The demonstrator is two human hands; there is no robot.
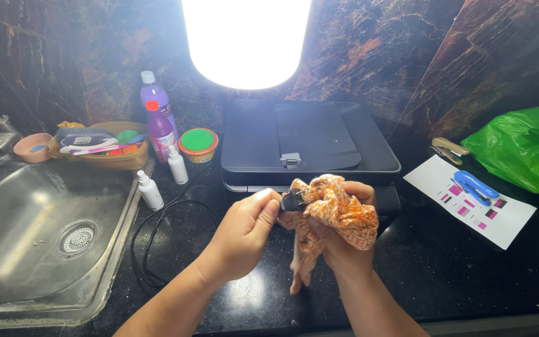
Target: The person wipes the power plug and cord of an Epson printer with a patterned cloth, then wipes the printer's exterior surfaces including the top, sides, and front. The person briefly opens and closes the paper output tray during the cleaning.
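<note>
Left hand [241,234] pinches small black power plug [292,200] over dark stone desk [444,268], right hand [338,240] bunches orange patterned cloth [338,212] against it: best wipe prongs gently, fingers firm on plug body.

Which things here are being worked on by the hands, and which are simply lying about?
In hand: left hand, black plug, black cable, right hand, orange patterned cloth.

Lying about: printer, sink, purple bottles, blue stapler, green bag.
</note>
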